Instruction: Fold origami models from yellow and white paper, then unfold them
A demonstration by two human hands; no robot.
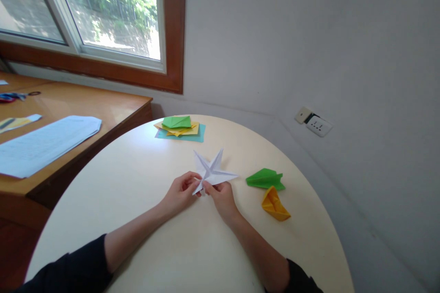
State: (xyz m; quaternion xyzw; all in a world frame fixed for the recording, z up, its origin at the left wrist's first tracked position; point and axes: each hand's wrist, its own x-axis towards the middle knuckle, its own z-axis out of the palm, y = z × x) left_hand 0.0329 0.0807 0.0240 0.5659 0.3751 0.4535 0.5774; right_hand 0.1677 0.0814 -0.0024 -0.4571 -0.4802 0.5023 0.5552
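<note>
I pinch the white paper star [212, 171] at its near point with both hands [180, 192] [222, 196]; fingers pressed together, I should crease slowly, flat against the counter [137, 178].

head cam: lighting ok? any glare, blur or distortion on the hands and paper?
Head view: daylight from the window, bright outside; soft glare on the wooden desk. Left hand, right hand and white folded paper look sharp. Wide-angle bending at the edges.

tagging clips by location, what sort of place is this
Probably an office or study room: a round table with folded paper in both hands, a wooden desk with documents, a window.
</note>
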